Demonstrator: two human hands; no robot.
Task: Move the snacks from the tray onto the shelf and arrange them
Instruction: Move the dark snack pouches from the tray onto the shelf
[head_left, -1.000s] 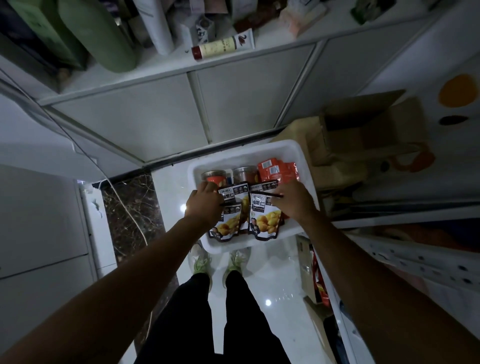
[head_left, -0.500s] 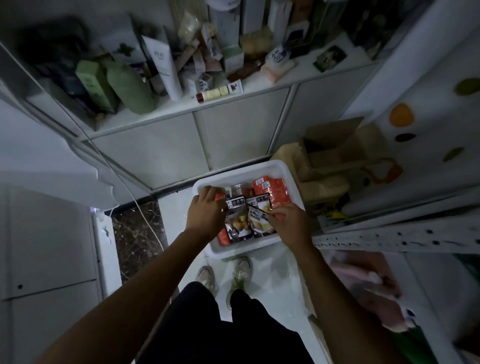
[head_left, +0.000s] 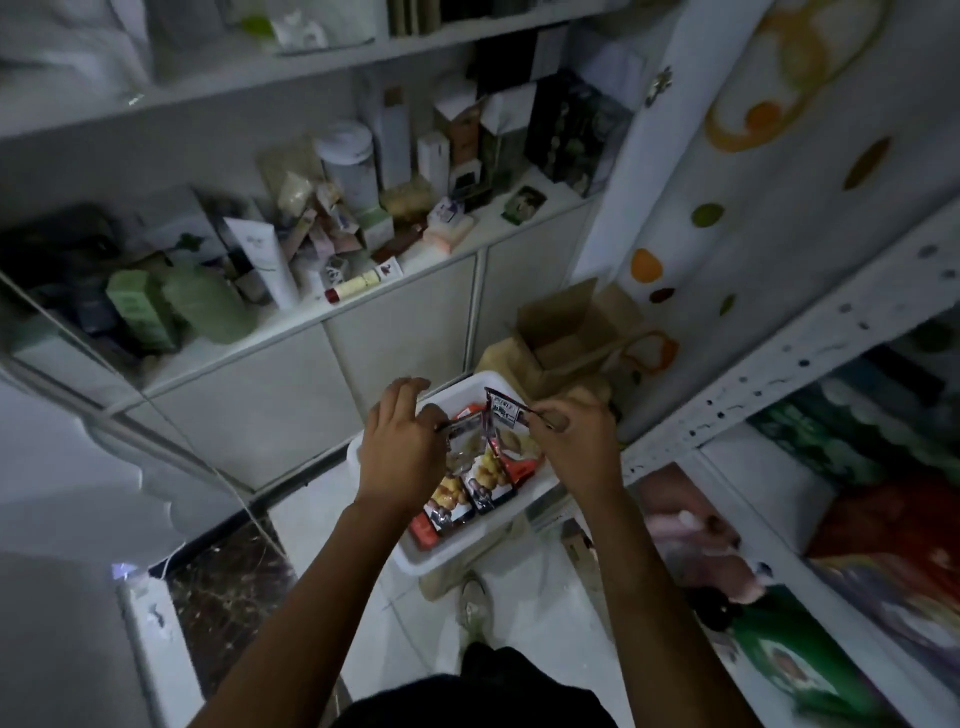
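Fingers (head_left: 401, 399) of the left hand (head_left: 397, 452) and right hand (head_left: 576, 441) are pinching the snack pouches (head_left: 488, 470) by their tops just above the tray (head_left: 441, 562), so pick-up is looking under way, needing a carry right onto the shelf (head_left: 779, 366).

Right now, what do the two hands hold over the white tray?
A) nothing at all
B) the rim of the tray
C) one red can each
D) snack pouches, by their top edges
D: the left hand and the right hand each pinch the top edge of the snack pouches, which hang over the white tray.
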